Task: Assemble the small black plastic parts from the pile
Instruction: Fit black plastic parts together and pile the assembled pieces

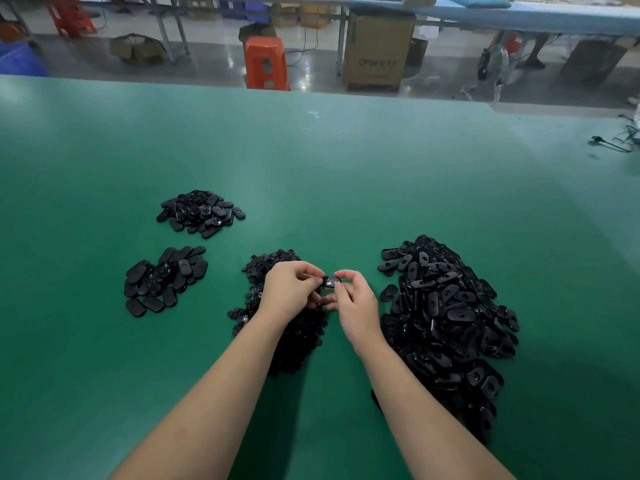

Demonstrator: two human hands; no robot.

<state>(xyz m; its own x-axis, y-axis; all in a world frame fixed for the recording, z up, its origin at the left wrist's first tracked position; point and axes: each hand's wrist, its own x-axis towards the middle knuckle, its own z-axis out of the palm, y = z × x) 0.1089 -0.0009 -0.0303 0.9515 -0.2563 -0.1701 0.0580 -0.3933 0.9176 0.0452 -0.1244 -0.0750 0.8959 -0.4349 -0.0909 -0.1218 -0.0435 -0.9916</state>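
A small black plastic part [331,282] is held just above the green counter [346,174], near the middle, between both hands. The left hand [289,289] has its fingers [313,271] curled in, pinching the part's left end; the right hand [356,306] pinches its right end with thumb and forefinger curled round it. Whether a second piece sits against the part cannot be told, as the fingers hide it.

Under the left hand and forearm lies a pile of small round black pieces [273,261], reaching toward the near edge. Just right of the right hand spreads the large pile of oval black shells [446,306], the biggest heap on the counter. Well to the left lie two smaller heaps of oval pieces: the nearer heap [162,278] and the farther heap [201,213].

Beyond the far edge of the counter stand an orange stool [266,62] and a cardboard box [377,50] on the floor.
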